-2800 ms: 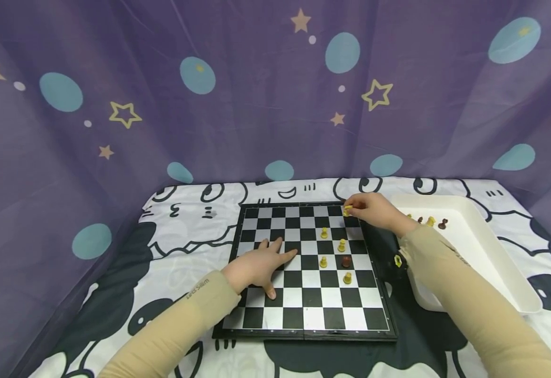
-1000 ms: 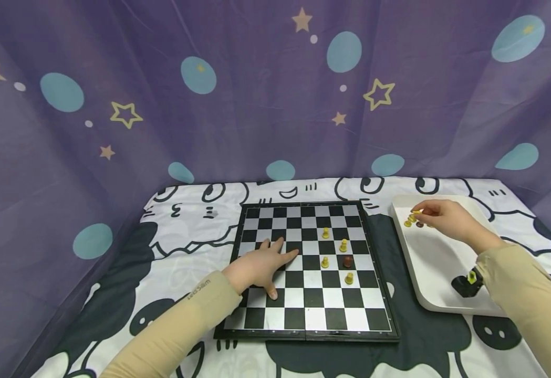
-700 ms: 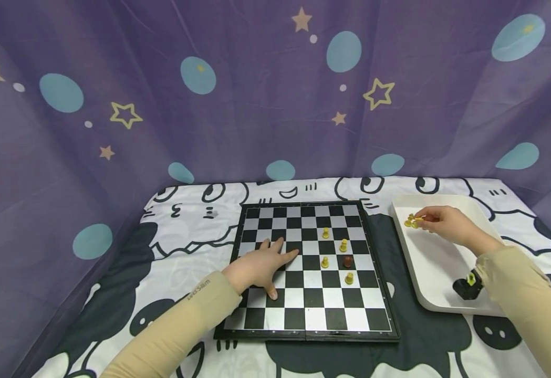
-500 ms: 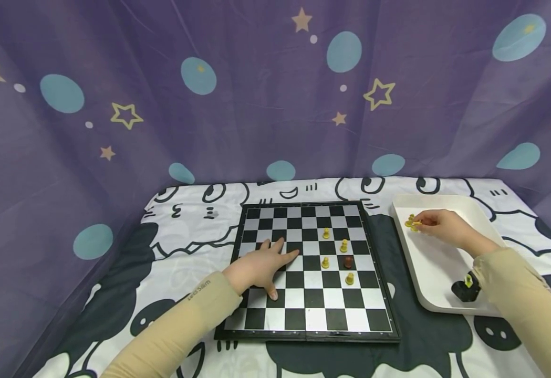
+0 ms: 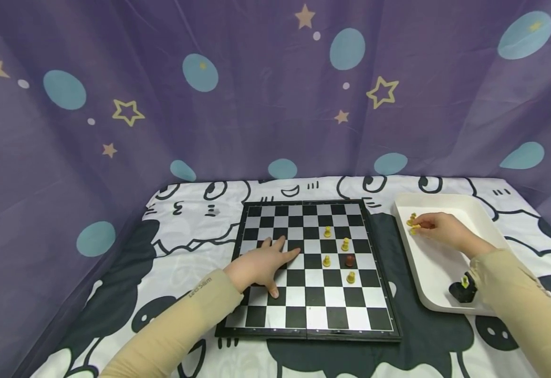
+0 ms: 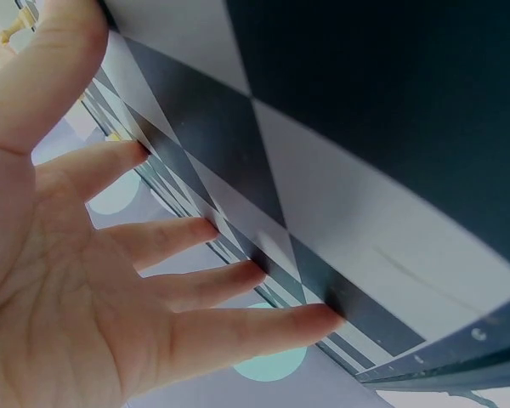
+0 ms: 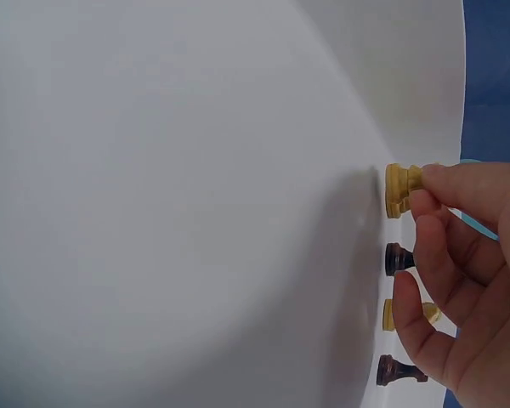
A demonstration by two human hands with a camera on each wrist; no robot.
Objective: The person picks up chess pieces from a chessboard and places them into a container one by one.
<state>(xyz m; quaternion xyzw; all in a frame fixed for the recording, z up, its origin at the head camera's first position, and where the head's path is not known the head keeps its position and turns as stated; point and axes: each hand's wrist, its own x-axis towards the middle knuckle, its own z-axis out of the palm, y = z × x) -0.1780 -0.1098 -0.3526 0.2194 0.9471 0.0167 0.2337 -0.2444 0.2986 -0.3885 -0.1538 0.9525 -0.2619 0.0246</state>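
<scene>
My left hand [image 5: 260,264] rests with spread fingers on the left part of the black-and-white chessboard [image 5: 322,298]. In the left wrist view, the fingertips [image 6: 323,319] touch the squares. My right hand [image 5: 447,230] is over the far left part of the white tray [image 5: 438,286], pinching a yellow chess piece [image 7: 398,191] between thumb and finger. Behind those fingers stand dark chess pieces [image 7: 398,257] and another yellow chess piece [image 7: 388,314]. On the right half of the board stand several yellow chess pieces [image 5: 345,244] and one dark red chess piece [image 5: 349,260].
The board and tray lie side by side on a black-and-white patterned cloth [image 5: 204,210]. A raised rim [image 5: 402,257] runs round the tray. Behind the table hangs a purple curtain [image 5: 256,121]. A dark wrist device [image 5: 461,290] hangs under my right sleeve.
My right hand has gone from the board's far right corner, where it held a yellow chess piece, to the tray. There it has shifted slightly nearer. My left hand stays put.
</scene>
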